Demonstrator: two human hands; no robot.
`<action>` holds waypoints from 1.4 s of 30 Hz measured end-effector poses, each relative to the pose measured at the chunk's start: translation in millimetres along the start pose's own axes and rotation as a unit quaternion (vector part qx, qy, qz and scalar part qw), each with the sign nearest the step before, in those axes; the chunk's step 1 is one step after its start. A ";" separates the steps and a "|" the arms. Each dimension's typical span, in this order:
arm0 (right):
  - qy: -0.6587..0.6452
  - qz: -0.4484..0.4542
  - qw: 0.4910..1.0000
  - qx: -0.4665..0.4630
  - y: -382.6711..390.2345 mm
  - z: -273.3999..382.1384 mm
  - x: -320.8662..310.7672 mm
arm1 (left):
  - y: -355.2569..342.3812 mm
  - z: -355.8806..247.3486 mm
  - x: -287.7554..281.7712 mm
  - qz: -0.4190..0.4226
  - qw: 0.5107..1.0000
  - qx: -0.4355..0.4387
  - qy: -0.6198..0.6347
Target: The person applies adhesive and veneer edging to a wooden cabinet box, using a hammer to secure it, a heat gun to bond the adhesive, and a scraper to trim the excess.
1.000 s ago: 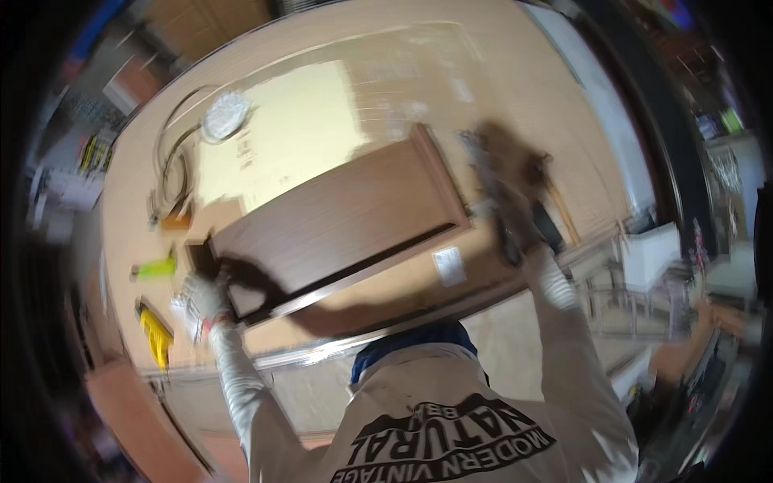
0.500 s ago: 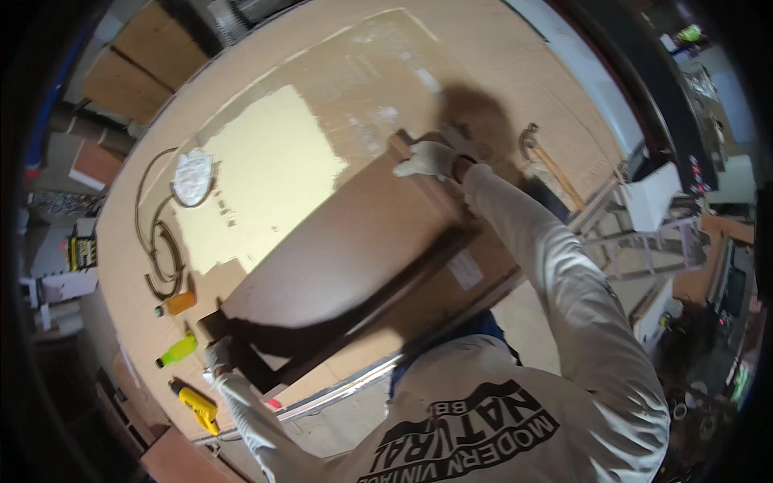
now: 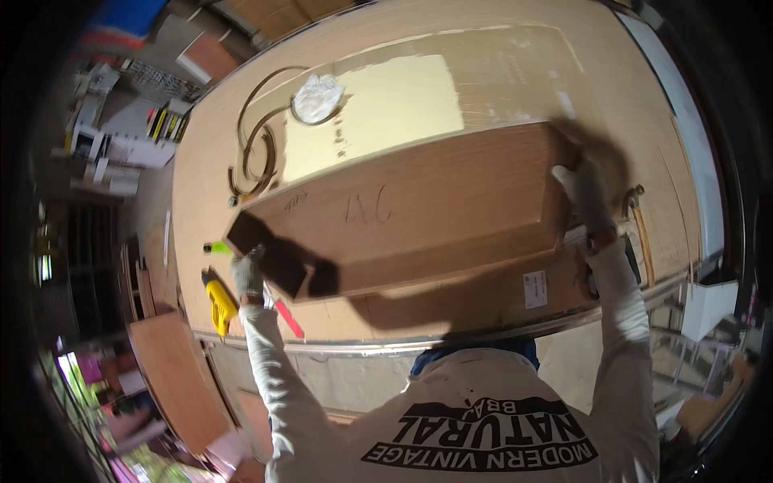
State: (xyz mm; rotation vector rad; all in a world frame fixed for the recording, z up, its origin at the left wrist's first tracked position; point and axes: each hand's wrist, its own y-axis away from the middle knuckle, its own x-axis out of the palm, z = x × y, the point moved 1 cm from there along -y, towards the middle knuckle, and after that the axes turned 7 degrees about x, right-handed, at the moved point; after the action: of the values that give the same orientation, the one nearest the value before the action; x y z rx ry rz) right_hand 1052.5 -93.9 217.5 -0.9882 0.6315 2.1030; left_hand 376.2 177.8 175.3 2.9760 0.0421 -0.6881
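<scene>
A long brown wooden drawer-like box (image 3: 427,189) spans the middle of the worktable, tilted and slightly blurred, with handwritten marks on its broad face. My left hand (image 3: 247,274), in a pale glove, grips its dark left end. On the right end, my gloved right hand (image 3: 585,195) is closed round the edge. The box casts a shadow on the board below it, beside a white paper label (image 3: 535,290). Close to my left hand lie a yellow pistol-shaped tool (image 3: 218,303), a red-handled tool (image 3: 290,319) and a green bottle (image 3: 216,248), partly hidden by the box.
Right of the box lies a hammer (image 3: 642,237) with a wooden handle. Beyond the box are a cream-coloured patch (image 3: 403,101) on the table, a white crumpled bag (image 3: 317,99) and a coiled brown hose (image 3: 264,157). A metal ladder-like frame (image 3: 684,362) stands off the near right edge.
The box has turned, its right end coming nearer and its marked face now showing. Both hands have kept hold of its ends. The view has swung round too, and the orange bottle is now mostly hidden.
</scene>
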 end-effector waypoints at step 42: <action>0.083 -0.121 0.987 0.063 109.9 -27.2 18.7 | 44.7 57.2 16.4 -0.155 0.970 0.183 0.033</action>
State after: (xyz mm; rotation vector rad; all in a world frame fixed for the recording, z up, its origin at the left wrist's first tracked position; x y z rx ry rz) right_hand 971.4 -173.2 200.3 -1.1175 0.6802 1.7602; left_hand 368.0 128.2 120.5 3.3887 0.4391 -0.6916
